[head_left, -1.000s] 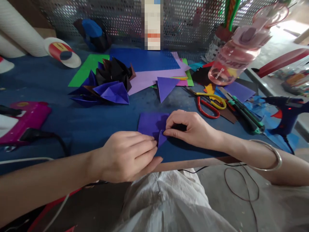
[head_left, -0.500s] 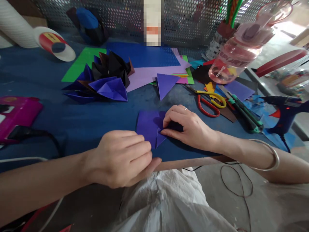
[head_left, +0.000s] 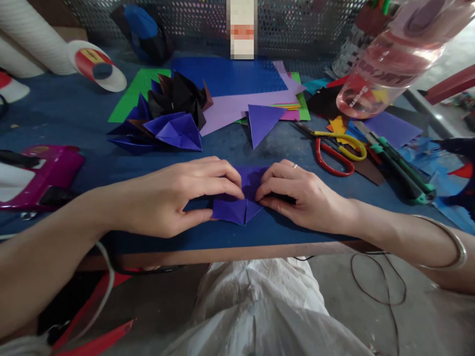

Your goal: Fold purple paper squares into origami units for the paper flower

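A small purple folded paper [head_left: 237, 207] lies on the blue tabletop [head_left: 74, 123] near its front edge. My left hand [head_left: 174, 195] presses on its left side, fingers curled and pinched down on a fold, thumb below. Pressing on the right side is my right hand [head_left: 297, 195], its fingertips closed on the paper and a ring on one finger. The fingertips of both hands almost meet over the middle crease. Both lower corners of the paper are folded in to a point.
A pile of folded purple and black paper pieces [head_left: 170, 121] sits behind, with a loose purple triangle [head_left: 261, 121], coloured sheets [head_left: 237, 89], scissors [head_left: 334, 148], a green cutter [head_left: 401, 165], a pink bottle [head_left: 389, 59], a magenta tool [head_left: 40, 175] and a mesh wall [head_left: 297, 24].
My left hand has moved up from the table's edge onto the paper's left side. The left corner is now folded in, and both hands press beside the middle crease.
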Demonstrator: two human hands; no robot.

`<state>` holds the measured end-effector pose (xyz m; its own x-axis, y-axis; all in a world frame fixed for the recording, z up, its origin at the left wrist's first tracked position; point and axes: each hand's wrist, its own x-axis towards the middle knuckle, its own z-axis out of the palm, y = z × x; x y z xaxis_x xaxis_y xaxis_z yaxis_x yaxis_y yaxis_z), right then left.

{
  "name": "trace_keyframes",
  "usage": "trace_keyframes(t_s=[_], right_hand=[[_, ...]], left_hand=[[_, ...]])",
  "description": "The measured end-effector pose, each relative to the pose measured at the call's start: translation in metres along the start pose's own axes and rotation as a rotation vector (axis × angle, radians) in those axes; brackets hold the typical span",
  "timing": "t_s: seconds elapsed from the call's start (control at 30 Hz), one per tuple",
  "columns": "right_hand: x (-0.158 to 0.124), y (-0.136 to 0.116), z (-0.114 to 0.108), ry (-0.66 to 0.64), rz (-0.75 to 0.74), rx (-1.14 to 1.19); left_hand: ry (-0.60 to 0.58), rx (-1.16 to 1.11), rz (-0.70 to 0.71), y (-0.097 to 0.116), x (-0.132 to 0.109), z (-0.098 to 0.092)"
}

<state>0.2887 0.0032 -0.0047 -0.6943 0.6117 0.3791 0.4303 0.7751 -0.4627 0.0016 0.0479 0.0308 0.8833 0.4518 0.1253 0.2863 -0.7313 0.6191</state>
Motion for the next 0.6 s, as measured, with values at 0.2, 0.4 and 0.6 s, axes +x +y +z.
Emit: trace_keyframes(t_s=[0.2, 0.4, 0.6], right_hand=[[0.0, 0.001, 0.002, 0.017, -0.004, 0.009], [0.001, 0.002, 0.003, 0.027, -0.016, 0.014], [0.001, 0.002, 0.003, 0.031, -0.023, 0.023]], left_hand=[[0.141, -0.032, 0.01, -0.01, 0.006, 0.013], [0.236, 0.128, 0.006, -0.009, 0.009, 0.032], [0.288, 0.342, 0.026, -0.004, 0.01, 0.039]])
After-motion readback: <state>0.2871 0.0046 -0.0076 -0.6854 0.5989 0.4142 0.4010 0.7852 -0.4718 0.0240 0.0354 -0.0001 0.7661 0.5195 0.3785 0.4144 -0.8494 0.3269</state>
